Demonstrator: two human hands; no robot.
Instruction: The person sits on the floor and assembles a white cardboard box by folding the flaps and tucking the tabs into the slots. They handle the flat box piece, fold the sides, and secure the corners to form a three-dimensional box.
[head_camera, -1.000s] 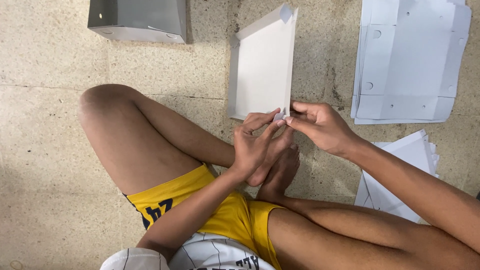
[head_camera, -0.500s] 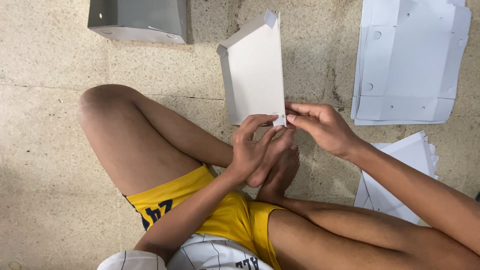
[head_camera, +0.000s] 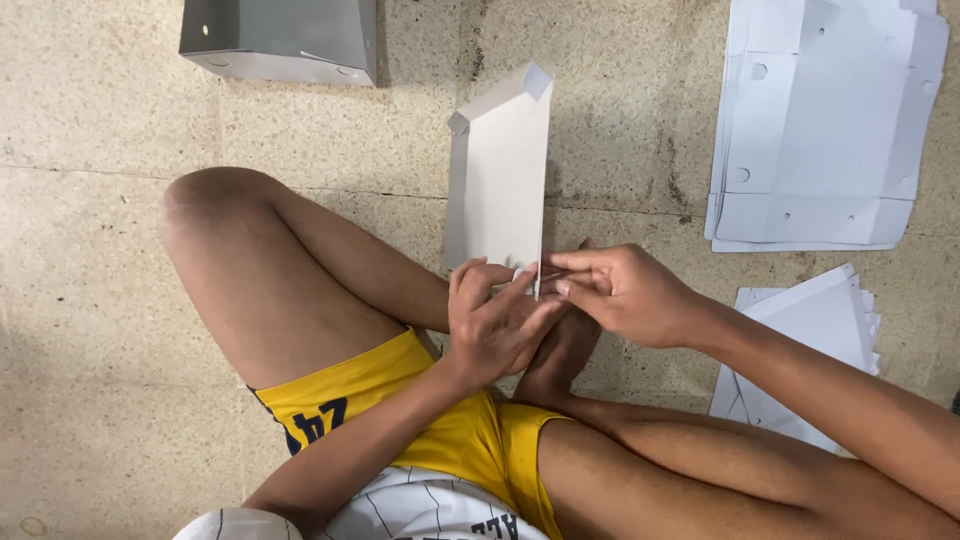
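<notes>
Both hands (head_camera: 560, 305) pinch a white card piece (head_camera: 500, 185) above speckled stone floor (head_camera: 90, 110); flat blanks (head_camera: 825, 120) lie nearby

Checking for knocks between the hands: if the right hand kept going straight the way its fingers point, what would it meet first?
The right hand points at the near edge of the white cardboard piece it pinches; just beyond lie the left hand's fingertips, probably the first contact.

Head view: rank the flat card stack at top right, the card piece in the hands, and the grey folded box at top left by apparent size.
1. flat card stack
2. and 3. card piece and grey folded box: look alike; the box is cut off by the frame edge and the piece is held nearer, so unranked.
</notes>
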